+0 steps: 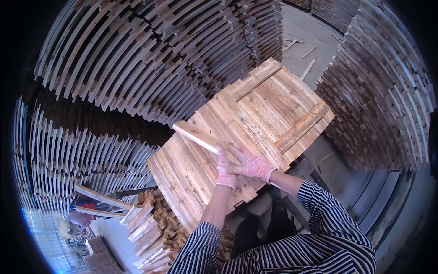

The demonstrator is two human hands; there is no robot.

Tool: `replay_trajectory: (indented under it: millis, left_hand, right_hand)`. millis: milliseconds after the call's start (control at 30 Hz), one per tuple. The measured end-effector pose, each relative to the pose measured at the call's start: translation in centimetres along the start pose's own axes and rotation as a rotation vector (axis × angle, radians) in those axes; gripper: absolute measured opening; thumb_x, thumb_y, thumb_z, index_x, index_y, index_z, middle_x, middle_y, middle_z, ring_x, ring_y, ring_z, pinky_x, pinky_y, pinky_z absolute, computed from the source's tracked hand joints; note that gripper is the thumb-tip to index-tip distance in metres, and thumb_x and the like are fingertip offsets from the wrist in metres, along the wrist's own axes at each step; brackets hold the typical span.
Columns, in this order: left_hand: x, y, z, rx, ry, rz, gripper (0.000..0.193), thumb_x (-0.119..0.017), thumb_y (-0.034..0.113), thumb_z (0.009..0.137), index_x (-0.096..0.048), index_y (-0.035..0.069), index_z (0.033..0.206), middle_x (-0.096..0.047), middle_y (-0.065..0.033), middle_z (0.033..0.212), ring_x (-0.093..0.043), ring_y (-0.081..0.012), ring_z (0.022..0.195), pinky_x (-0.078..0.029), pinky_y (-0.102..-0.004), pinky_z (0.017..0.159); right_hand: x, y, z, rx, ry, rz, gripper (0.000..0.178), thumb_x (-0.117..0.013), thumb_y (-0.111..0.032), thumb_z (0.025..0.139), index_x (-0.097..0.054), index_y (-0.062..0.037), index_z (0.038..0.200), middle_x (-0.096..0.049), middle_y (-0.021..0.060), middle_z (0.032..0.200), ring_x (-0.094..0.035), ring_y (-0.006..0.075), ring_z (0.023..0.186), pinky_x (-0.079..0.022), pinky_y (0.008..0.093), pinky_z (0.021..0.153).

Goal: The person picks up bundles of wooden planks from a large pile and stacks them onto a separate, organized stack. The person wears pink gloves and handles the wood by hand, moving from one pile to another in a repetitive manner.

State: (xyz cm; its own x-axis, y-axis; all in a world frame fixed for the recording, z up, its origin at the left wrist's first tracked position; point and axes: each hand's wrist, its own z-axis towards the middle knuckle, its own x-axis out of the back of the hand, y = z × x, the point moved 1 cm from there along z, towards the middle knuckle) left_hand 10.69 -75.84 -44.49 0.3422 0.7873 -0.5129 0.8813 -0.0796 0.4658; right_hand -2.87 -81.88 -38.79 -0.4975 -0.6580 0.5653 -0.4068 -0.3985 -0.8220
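Both my hands wear pink-and-white knit gloves and are close together over the near edge of a wide layer of boards. My left hand [225,170] is closed around the near end of a loose wooden board [196,136]. My right hand [254,165] is closed beside it at that same end, its fingers partly hidden. The board slants away to the far left, tilted above the layer of pale planks [180,176] lying side by side. On the right part of the layer, two wooden crosspieces [302,128] lie across the planks.
Tall stacks of slats [150,50] rise at the far left, and another tall stack [378,91] stands on the right. A pile of short wood pieces [157,230] is at lower left, with boards [102,197] jutting out. Loose strips [308,68] lie on the far floor.
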Motion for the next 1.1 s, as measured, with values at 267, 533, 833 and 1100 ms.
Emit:
replay_trajectory:
  millis: [267,533,833,1100]
  left_hand:
    - [16.8,11.3,-0.3,-0.767,0.624,1.218,0.109,-0.064,0.072,0.086,-0.027,-0.004,0.155,-0.043,-0.0263,0.153,-0.043,-0.0352,0.142,-0.033,-0.0435,0.119]
    - [32.5,19.9,-6.3,-0.163,0.293,0.65,0.078,-0.057,0.06,0.096,-0.057,-0.006,0.138,-0.067,-0.0154,0.13,-0.066,-0.026,0.115,-0.05,-0.0366,0.101]
    - [36.7,20.9,-3.7,-0.193,0.239,0.666,0.066,-0.07,0.049,0.094,-0.063,-0.003,0.133,-0.069,-0.0152,0.125,-0.067,-0.0227,0.112,-0.052,-0.0353,0.097]
    - [34.9,20.9,-4.6,-0.182,0.557,0.927,0.087,-0.075,0.063,0.083,-0.062,-0.009,0.13,-0.07,-0.0176,0.122,-0.068,-0.0245,0.109,-0.052,-0.0358,0.095]
  right_hand:
    - [10.7,12.6,3.8,-0.318,0.27,-0.335,0.081,-0.061,-0.063,0.087,-0.042,-0.0235,0.156,-0.059,0.0235,0.125,-0.062,0.0384,0.112,-0.052,0.049,0.094]
    - [6.8,16.7,5.9,-0.432,0.229,-0.492,0.058,-0.05,-0.049,0.1,-0.044,-0.0274,0.153,-0.056,0.0278,0.136,-0.056,0.0456,0.124,-0.045,0.0505,0.105]
    - [3.1,16.5,6.3,-0.256,0.253,-0.449,0.055,-0.049,-0.04,0.104,-0.04,-0.0246,0.157,-0.056,0.0281,0.133,-0.057,0.043,0.121,-0.044,0.0493,0.103]
    - [3.7,15.0,5.8,-0.352,0.201,-0.487,0.057,-0.041,-0.045,0.108,-0.038,-0.019,0.158,-0.051,0.0245,0.142,-0.051,0.0417,0.129,-0.039,0.0449,0.109]
